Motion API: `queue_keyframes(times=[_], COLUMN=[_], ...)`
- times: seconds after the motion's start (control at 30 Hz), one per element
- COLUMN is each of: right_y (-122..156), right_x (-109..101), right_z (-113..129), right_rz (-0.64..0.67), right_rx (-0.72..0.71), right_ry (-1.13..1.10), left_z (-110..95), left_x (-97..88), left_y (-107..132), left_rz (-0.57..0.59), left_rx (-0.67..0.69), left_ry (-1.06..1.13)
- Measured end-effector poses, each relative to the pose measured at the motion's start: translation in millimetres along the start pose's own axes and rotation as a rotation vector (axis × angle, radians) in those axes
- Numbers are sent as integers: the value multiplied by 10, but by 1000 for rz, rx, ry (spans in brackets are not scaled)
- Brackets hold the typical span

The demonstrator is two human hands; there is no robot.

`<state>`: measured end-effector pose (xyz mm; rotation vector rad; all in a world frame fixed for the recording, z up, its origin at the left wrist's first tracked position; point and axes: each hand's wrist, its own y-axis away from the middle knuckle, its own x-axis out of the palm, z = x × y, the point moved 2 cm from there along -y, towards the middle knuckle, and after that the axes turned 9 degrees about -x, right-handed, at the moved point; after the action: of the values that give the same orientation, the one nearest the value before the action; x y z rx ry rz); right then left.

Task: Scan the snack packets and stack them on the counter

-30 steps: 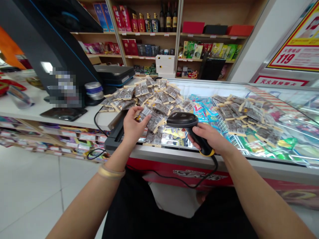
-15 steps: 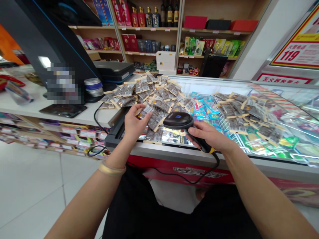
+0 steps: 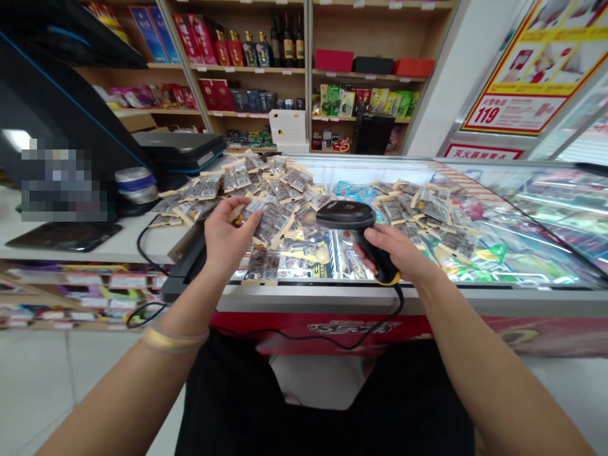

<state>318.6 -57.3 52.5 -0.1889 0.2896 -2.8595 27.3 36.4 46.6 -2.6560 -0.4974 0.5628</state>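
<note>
My left hand pinches a small clear snack packet with a tan header strip, lifted off a pile of like packets spread on the glass lid of a chest freezer. My right hand is wrapped round the handle of a black barcode scanner with a yellow base; its head points left toward the held packet. A black cable runs from the scanner down the freezer front. A second heap of packets lies to the right of the scanner.
A white counter at left carries a dark till screen, a flat black device and a round tin. Wooden shelves with bottles and boxes stand behind. A red and yellow price poster hangs at right.
The view has swung left and down a little, so everything sits further left. Both hands keep their hold; the packet and the scanner head stay close together.
</note>
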Motion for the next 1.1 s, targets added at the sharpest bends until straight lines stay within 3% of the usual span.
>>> queue_keyframes(times=[0.1,0.27,0.4,0.53,0.63,0.73,1.1], right_y=[135,409,606,711,738,748,757], right_x=[-309,-836,-1184,-1427,-1540,-1603,-1623], right_z=[130,297,330,242,114,3,-36], right_rz=[-198,-449,-599,-721,-792,-810,-789], right_rx=[-56,-152,-187,-186,-144,-103,-125], right_ry=[0,-34,-113,-202,-253,-285,-351], left_z=[-342,-856,-1060,-1183,-1206,-1206,-1254], left_x=[370,1268,1956,2411,2573,2622,2486], left_y=[35,197,370,654,873,1002,1021], left_rz=[116,330,478,621,700,765,738], left_rx=[52,116,95,214,238,224,233], left_ry=[73,160,205,11,-301,-489,-586])
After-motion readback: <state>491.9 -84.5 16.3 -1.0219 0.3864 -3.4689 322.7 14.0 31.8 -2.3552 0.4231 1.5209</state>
